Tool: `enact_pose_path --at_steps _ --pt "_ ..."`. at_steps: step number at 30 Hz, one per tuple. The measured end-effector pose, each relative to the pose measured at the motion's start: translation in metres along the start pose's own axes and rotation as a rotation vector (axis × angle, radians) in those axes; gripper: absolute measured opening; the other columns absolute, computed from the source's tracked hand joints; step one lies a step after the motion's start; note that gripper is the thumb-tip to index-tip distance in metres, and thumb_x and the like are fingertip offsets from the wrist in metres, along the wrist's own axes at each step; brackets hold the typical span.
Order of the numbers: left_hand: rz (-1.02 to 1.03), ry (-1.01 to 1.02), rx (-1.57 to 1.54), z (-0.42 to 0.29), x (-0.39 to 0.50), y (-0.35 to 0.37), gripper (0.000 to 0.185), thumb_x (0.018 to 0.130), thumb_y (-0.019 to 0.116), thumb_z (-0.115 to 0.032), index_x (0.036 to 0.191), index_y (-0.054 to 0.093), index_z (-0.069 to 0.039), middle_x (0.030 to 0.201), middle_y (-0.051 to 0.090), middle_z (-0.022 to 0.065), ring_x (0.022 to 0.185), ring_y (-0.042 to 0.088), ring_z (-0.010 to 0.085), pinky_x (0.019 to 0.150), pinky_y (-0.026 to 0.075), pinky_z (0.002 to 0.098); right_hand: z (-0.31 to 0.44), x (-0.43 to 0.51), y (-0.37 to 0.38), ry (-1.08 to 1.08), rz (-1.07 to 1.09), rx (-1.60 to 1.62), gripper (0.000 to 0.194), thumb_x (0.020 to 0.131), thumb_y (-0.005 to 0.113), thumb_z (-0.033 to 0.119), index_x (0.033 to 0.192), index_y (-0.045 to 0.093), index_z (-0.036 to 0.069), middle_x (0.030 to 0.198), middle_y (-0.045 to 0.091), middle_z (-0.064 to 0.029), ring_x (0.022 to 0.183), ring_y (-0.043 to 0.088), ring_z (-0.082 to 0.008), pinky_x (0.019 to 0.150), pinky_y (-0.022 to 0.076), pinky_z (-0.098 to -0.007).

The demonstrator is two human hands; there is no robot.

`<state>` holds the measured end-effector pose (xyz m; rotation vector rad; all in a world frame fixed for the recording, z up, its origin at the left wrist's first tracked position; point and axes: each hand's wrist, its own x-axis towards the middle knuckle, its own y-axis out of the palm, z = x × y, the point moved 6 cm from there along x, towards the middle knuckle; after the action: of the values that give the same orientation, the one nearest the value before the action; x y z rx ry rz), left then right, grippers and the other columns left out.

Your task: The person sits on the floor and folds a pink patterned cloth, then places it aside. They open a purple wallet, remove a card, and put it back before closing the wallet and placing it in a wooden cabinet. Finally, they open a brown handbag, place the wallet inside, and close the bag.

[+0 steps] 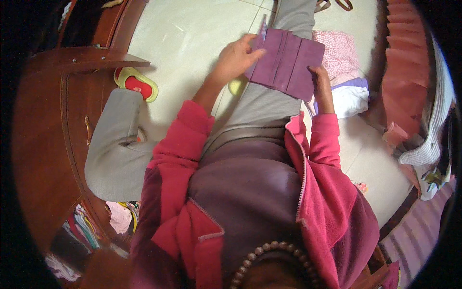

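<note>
A purple folding wallet or cover lies opened out above my outstretched leg, its inside with slot-like seams facing up. My left hand holds its left flap, which stands tilted up, with the thumb on the inner side. On the opposite side my right hand grips the lower right edge, thumb on top and the other fingers hidden. Beyond the right hand, on the tiled floor, lie a pink-and-white patterned cloth and a folded white cloth with a purple edge.
Dark red wooden cabinet doors stand at the left, with folded clothes below. A yellow-green slipper with a red inside is on the floor. A reddish pleated cloth hangs at the right, beside a white knitted fabric.
</note>
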<state>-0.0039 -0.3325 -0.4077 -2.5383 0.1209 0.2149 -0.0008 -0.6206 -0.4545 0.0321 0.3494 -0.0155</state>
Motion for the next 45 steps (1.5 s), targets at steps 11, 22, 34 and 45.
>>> enact_pose_path --at_steps 11,22,34,45 --pt "-0.05 -0.027 -0.121 0.026 -0.003 0.058 0.065 0.071 0.081 -0.03 0.119 0.054 0.004 0.116 0.056 0.0207 0.104 0.059 0.0277 0.088 0.049 0.0356 -0.024 0.003 -0.005 0.09 0.08 0.213 0.027 0.082 0.06 0.021 0.104 0.059 0.006 0.095 0.06 -0.0023 0.086 0.056 -0.0137 0.079 0.0438 -0.0268" --pt "0.155 -0.245 -0.376 0.034 0.003 0.064 0.066 0.07 0.08 -0.03 0.121 0.053 0.004 0.109 0.063 0.0166 0.097 0.062 0.0226 0.085 0.049 0.0315 0.02 -0.027 0.029 0.016 0.026 0.04 0.046 0.099 0.043 0.039 0.132 0.049 0.007 0.123 0.054 -0.005 0.109 0.052 -0.0181 0.094 0.0396 -0.029" --pt "0.154 -0.283 -0.837 0.025 0.0 0.067 0.04 0.084 0.071 -0.02 0.111 0.053 0.003 0.102 0.063 0.0128 0.092 0.061 0.0156 0.081 0.049 0.0291 0.029 -0.052 0.086 -0.532 0.022 -0.772 0.045 0.086 0.066 0.018 0.126 0.053 0.002 0.133 0.047 -0.0193 0.123 0.046 -0.0333 0.103 0.0379 -0.0377" --pt "0.138 -0.198 -1.052 0.002 0.006 0.015 0.03 0.094 0.057 -0.023 0.112 0.056 0.001 0.108 0.064 0.0114 0.093 0.063 0.0169 0.085 0.049 0.0278 0.031 -0.026 0.103 0.171 0.242 0.384 0.044 0.088 0.066 0.023 0.123 0.053 -0.003 0.112 0.062 -0.0118 0.098 0.062 -0.0182 0.085 0.0495 -0.029"
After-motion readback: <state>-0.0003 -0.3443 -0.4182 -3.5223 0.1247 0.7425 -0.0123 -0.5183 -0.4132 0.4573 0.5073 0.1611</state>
